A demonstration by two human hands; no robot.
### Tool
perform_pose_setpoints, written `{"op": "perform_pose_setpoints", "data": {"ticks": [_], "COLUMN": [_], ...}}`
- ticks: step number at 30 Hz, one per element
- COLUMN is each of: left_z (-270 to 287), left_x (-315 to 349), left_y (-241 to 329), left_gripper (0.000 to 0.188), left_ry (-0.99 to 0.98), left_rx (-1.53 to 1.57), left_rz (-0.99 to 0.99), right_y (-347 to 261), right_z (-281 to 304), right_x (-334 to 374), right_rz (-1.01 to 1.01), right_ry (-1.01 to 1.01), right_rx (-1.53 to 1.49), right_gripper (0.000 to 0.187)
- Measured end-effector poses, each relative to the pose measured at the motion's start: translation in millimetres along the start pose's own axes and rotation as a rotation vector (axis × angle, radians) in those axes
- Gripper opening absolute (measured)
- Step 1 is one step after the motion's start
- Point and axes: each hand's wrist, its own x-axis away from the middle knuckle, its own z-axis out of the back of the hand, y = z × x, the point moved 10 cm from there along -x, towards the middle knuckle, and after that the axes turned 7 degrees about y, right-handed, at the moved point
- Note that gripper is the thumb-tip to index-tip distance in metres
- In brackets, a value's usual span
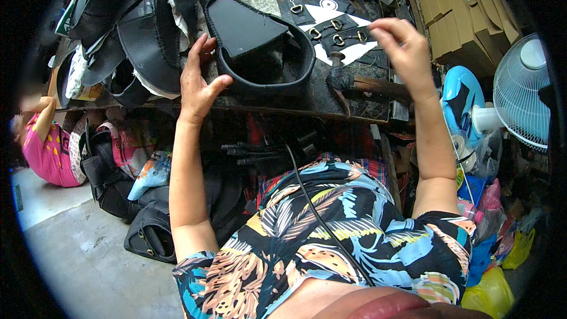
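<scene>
- Person in a pink top (44, 147): seen at the far left edge, crouched near the floor; no part is taken in the work at the bench.
- Stack of black leather shoe uppers (139, 23): heaped on the left part of the bench, well apart from the right hand.
- Left hand (198, 80): laid against the left wall of the black shoe upper, fingers (204, 47) spread wide and flat, thumb resting at the rim; the piece is steadied rather than gripped.
- Black shoe upper (260, 44): set on the bench (319, 97) at centre, mouth up (a dark insert is seen inside it).
- Hammer (348, 80): lying on the bench just right of the upper, untouched.
- Black straps with brass buckles (333, 29): laid out in rows on white paper behind the hammer.
- Right hand (404, 47): raised over the straps, fingers pinched nearly closed; whether a small item is held cannot be told.
- White fan (522, 97): at the far right.
- Step judged in hand: a buckle strap is being picked for the steadied upper; next, a clean pinch on one strap and its carriage leftward would be called for.
</scene>
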Motion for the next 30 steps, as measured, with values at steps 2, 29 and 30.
{"op": "perform_pose_setpoints", "data": {"ticks": [2, 29, 30], "left_z": [5, 17, 17], "left_x": [1, 21, 21], "left_y": [-7, -5, -5], "left_gripper": [0.074, 0.048, 0.049], "left_ry": [0.09, 0.395, 0.397], "left_rx": [0.002, -0.173, -0.171], "left_rz": [0.012, -0.122, -0.125], "right_y": [37, -13, -44], "right_z": [5, -96, -89], "right_x": [-17, -60, -56], "right_rz": [-0.181, -0.024, 0.098], "right_ry": [-0.003, -0.335, -0.301], "right_rx": [-0.08, -0.181, -0.214], "right_gripper": [0.016, 0.021, 0.021]}}
